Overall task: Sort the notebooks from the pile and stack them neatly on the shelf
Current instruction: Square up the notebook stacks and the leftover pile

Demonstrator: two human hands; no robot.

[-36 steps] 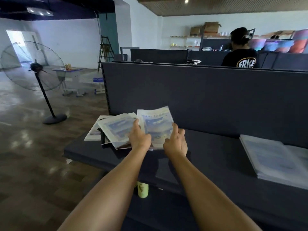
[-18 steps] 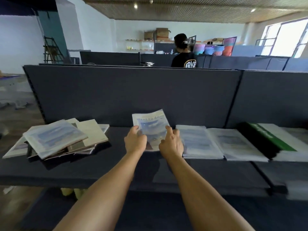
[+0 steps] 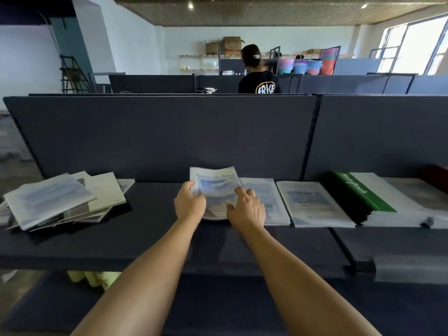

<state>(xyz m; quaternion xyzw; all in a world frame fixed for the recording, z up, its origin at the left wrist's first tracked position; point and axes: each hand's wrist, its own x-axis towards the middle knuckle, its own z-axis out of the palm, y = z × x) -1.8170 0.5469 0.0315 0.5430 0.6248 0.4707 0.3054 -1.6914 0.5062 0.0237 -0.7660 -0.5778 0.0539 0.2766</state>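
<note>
Head view: both hands pinch one notebook (image 3: 216,190) just above the shelf (image 3: 150,229); left hand (image 3: 189,204) grips its left edge, right hand (image 3: 246,210) its right. The pile (image 3: 60,202) lies well left of the grip; a stack (image 3: 264,200) touches its right.

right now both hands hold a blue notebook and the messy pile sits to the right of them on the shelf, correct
Not quite. In the head view the messy pile sits to the left of the hands; left hand and right hand do hold the blue notebook on the shelf.
</note>
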